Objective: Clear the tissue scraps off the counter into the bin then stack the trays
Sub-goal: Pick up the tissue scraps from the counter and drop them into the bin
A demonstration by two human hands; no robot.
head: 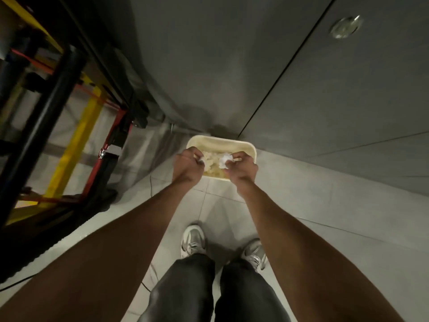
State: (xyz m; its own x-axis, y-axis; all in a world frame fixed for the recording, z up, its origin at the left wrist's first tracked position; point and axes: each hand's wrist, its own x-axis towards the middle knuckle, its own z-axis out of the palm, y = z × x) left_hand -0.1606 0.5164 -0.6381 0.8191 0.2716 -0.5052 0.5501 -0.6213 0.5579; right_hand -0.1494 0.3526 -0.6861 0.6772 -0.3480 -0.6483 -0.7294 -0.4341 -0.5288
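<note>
Both hands are over the cream bin (221, 138) on the floor, against the grey cabinet panel (325, 101). The right hand (241, 169) has its fingers curled round a white tissue wad (223, 161), and the left hand (185, 166) pinches a smaller tissue scrap (201, 160). Below them, the bin is already well filled with a heap of crumpled tissue (212, 167).

Here's the danger: that heap sits high, so anything dropped on it may roll or bounce over the near rim onto the floor tiles (216, 205). Both hands hang close to the near edge rather than the middle, which narrows the margin. Tissue is light, too, and a scrap can cling to the fingers on release and flutter wide. A miss towards the left sends it near the yellow-and-black frame (76, 135), awkward to reach. The shoes (193, 240) stand well back, so it's a long lean. Counter and trays are out of view; stacking, I'd judge, is yet to come.
</note>
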